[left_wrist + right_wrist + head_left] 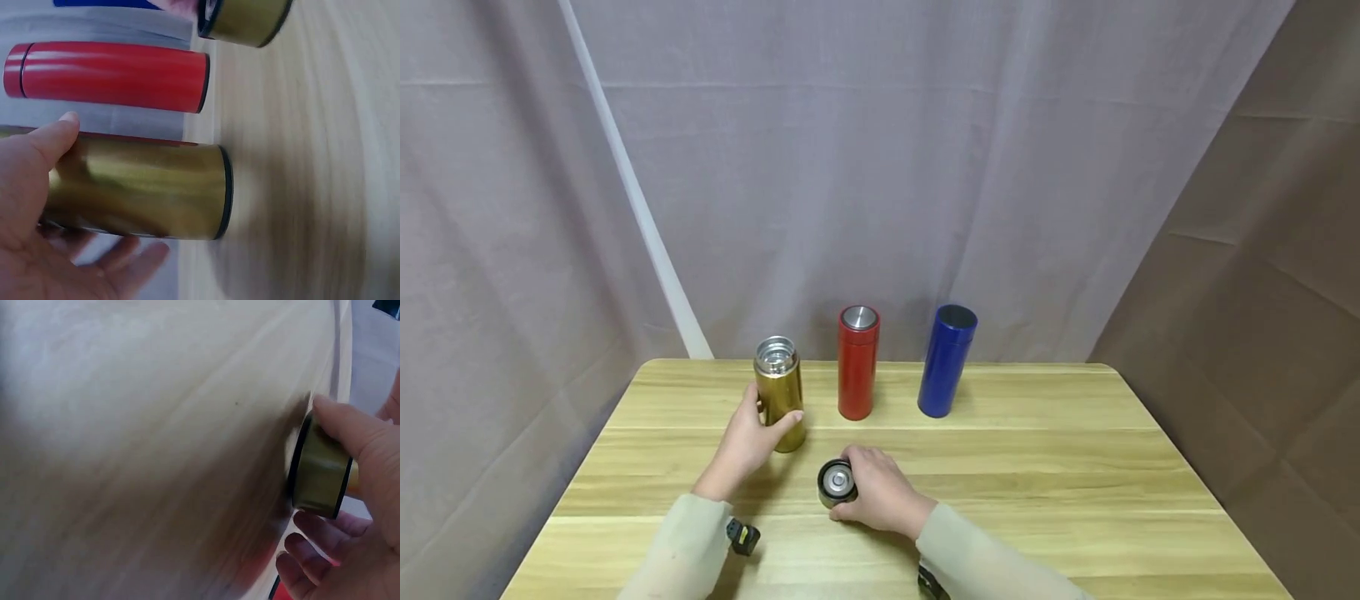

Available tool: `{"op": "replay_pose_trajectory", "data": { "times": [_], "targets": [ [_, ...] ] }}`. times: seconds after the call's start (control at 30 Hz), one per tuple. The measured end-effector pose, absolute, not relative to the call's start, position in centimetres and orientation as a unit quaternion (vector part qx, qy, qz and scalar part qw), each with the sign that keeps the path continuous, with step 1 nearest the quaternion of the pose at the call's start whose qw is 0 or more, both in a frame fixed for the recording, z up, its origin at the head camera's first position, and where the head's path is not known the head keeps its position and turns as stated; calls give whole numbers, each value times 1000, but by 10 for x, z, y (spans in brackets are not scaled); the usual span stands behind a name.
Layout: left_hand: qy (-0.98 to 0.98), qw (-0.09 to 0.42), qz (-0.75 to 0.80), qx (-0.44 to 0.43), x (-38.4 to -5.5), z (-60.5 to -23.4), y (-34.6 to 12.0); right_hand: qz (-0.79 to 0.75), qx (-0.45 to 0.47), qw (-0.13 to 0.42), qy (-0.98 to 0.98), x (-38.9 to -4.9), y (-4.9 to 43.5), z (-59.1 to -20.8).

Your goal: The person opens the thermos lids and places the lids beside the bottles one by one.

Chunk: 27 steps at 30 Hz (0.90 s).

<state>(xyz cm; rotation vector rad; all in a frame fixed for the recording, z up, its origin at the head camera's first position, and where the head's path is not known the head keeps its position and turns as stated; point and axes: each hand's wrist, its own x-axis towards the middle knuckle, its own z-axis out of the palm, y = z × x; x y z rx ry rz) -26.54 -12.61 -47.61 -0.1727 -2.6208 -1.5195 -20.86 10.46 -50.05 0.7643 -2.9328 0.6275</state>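
Note:
A gold thermos bottle point(780, 390) stands upright on the table's left half, its steel mouth uncovered. My left hand point(752, 437) holds it low down, the thumb across the front and the other fingers on the far left side. In front of it and to the right, my right hand point(880, 490) grips the bottle's gold lid point(837, 481) by the sides. The lid is turned with its hollow, silvery inside facing up. In the right wrist view the lid point(322, 472) sits between thumb and fingers, at or very near the wood.
Behind the hands, a red thermos point(857, 371) with a steel-topped lid and a blue thermos point(947, 362) stand upright, both capped. The wooden table point(1075, 467) meets a grey curtain point(880, 167) at its back edge.

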Motion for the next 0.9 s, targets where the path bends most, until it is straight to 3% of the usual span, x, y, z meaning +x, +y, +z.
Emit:
{"op": "replay_pose_trajectory", "data": {
  "times": [0.23, 0.57, 0.9],
  "targets": [
    [-893, 49, -443, -65, -245, -484, -137, 241, 226, 1, -944, -209, 124, -492],
    [-920, 20, -380, -92, -211, -479, -141, 271, 188, 30, -944, -219, 165, -463],
    [-877, 75, -438, -184, -208, -473, -105, 300, 155, 51, -940, -230, 179, -442]
  ]
}}
